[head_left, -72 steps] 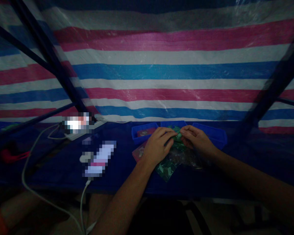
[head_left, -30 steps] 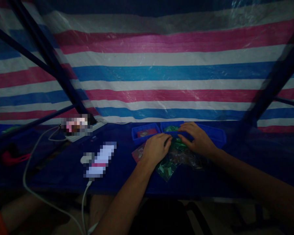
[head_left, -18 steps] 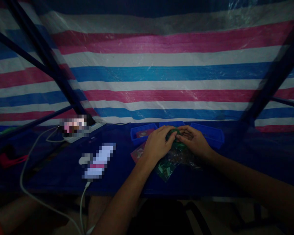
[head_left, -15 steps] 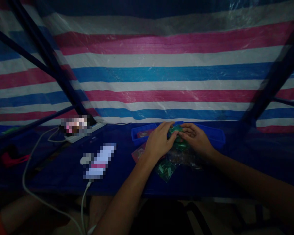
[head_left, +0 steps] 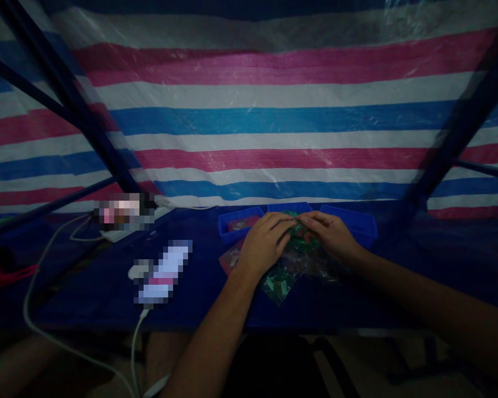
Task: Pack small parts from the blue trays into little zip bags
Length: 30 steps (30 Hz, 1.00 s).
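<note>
My left hand (head_left: 264,243) and my right hand (head_left: 330,235) meet over a green plastic bag (head_left: 297,241), their fingertips pinching its top edge from either side. Below the hands lies a clear plastic bag (head_left: 311,264) with small dark contents I cannot make out. A small green-tinted bag (head_left: 279,284) with thin, pale pieces inside rests on the table near my left wrist. Partly covered by my left hand is a pinkish bag (head_left: 231,257). Dim light hides the finer details between the fingers.
Behind the hands stand blue trays: a left one (head_left: 224,235) with a reddish bag in it, a middle one (head_left: 288,207) and a right one (head_left: 367,226). A phone (head_left: 166,273) on a white cable, a power strip (head_left: 128,225) and a round pale object (head_left: 140,270) lie left on the blue table (head_left: 216,309).
My fingertips have shifted along the green bag, and its upper part now sits lower and flatter between them. The whole view has moved slightly to the right.
</note>
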{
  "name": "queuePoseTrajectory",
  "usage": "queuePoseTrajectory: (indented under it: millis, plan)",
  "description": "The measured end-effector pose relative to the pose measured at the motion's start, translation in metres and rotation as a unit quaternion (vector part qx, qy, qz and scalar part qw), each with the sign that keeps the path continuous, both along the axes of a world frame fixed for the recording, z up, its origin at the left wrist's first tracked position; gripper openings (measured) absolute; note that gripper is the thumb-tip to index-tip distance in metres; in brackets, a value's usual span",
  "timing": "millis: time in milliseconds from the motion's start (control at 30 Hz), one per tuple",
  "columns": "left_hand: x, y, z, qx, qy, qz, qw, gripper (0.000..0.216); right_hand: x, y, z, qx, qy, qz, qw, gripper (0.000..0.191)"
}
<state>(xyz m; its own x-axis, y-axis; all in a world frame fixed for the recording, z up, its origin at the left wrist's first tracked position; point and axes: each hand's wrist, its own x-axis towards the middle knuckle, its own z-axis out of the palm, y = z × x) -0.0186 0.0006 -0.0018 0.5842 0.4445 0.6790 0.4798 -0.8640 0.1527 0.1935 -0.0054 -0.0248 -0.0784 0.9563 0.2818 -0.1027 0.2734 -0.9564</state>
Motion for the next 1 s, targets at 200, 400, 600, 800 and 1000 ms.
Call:
queuePoseTrajectory:
  millis: [200, 400, 600, 800, 1000]
  plan:
    - [0.001, -0.003, -0.004, -0.033, -0.075, 0.038, 0.996, 0.028, 0.002, -0.007, 0.007, 0.07, -0.121, -0.016, 0.99, 0.032]
    - [0.004, -0.01, -0.002, -0.09, -0.1, 0.038, 0.99, 0.05, 0.004, -0.004, 0.004, 0.078, -0.092, -0.01, 0.993, 0.027]
    - [0.006, -0.012, 0.002, -0.066, -0.066, 0.017, 0.995, 0.067, 0.003, 0.0, 0.001, 0.016, -0.005, -0.009, 1.0, 0.041]
    - [0.004, -0.007, -0.002, -0.037, -0.039, -0.001, 0.999, 0.043, 0.003, 0.001, -0.001, 0.003, 0.0, -0.003, 1.0, 0.051]
    - [0.001, -0.004, -0.006, -0.05, -0.048, 0.033, 0.997, 0.021, 0.003, -0.005, 0.003, -0.01, -0.044, 0.02, 0.999, 0.037]
